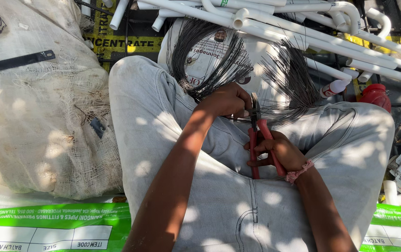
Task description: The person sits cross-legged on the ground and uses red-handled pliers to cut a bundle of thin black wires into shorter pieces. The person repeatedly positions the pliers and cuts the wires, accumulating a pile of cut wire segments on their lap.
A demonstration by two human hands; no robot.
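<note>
My left hand (228,100) is closed around a bundle of thin black wires (210,65) that fans out above my lap. Another fan of the same black wires (294,79) spreads to the right of the grip. My right hand (280,151) grips red-handled pliers (259,140), whose dark jaws point up and meet the wires just right of my left fingers. A pink band sits on my right wrist. Both hands work over my lap in light grey trousers (238,205).
White plastic pipes and elbow fittings (312,32) lie heaped ahead. A coarse white woven sack (37,116) bulges at left. A red cap-like item (375,95) and a small white bottle (333,87) rest at right. Green-and-white printed bags (51,226) lie under me.
</note>
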